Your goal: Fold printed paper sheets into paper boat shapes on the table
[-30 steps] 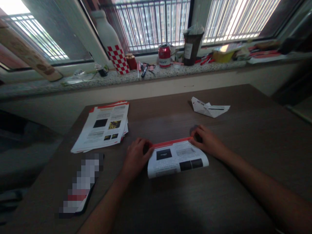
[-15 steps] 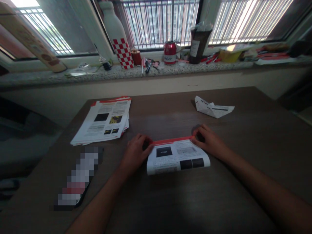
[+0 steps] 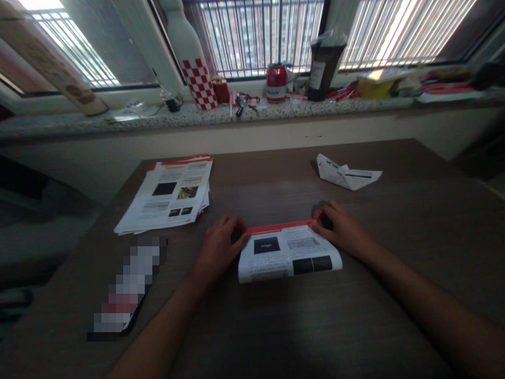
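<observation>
Left hand [image 3: 221, 241] pinched the far-left corner of the bent paper sheet [image 3: 276, 255], thumb and index together; remaining fingers curled. Right hand [image 3: 340, 227] did the same at the far-right corner. Couldn't tell how hard either grip was. Sheet sat between the two hands, red strip along its far edge running from one pinch to the other. Near side was a rounded bend on the wearer's side of both hands, not creased flat. Printed text and dark picture blocks faced up.

All of that was on the brown table [image 3: 410, 231]. Paper stack [image 3: 165, 202] lay beyond and left of the left hand, sheets slightly fanned, red strips at the far end. Phone [image 3: 132, 284] was left of the left forearm, tilted, screen pixelated. Folded paper boat [image 3: 347, 176] lay beyond the right hand, apart from it.

Stone windowsill [image 3: 145, 122] ran well past both hands. On it: checkered bottle [image 3: 197, 79] beyond the left hand, red-and-white can [image 3: 276, 84] beyond the gap between hands, dark drink cup [image 3: 323, 71] and yellow container [image 3: 374, 88] beyond the right hand.
</observation>
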`<state>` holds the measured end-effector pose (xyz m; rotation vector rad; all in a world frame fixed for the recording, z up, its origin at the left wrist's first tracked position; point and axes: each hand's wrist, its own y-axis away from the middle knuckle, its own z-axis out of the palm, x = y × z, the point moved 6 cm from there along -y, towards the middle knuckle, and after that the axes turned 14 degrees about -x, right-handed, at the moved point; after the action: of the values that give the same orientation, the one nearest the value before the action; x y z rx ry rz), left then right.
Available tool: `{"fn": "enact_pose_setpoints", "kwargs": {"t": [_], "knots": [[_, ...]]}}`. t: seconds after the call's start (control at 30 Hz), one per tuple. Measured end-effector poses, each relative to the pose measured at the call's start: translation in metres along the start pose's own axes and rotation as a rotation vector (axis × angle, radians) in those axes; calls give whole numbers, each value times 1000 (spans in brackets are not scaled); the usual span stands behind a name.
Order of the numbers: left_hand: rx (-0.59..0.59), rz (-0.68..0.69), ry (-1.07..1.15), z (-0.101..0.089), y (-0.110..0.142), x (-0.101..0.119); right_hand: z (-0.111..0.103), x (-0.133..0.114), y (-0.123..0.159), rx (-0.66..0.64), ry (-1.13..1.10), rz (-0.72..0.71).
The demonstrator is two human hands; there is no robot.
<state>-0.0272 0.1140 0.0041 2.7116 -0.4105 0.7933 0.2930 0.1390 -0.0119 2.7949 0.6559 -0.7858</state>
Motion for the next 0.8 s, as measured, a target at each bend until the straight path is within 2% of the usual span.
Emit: {"fn": "enact_pose_setpoints", "kwargs": {"t": [0.53, 0.67, 0.8], "knots": [[-6, 22, -59, 1, 0, 3, -1, -3, 1, 12, 2, -7], [-1, 111, -148, 3, 1, 10, -1, -4, 2, 18, -8, -14], [-104, 269, -309, 8, 0, 19, -2, -9, 3, 15, -11, -63]]}}
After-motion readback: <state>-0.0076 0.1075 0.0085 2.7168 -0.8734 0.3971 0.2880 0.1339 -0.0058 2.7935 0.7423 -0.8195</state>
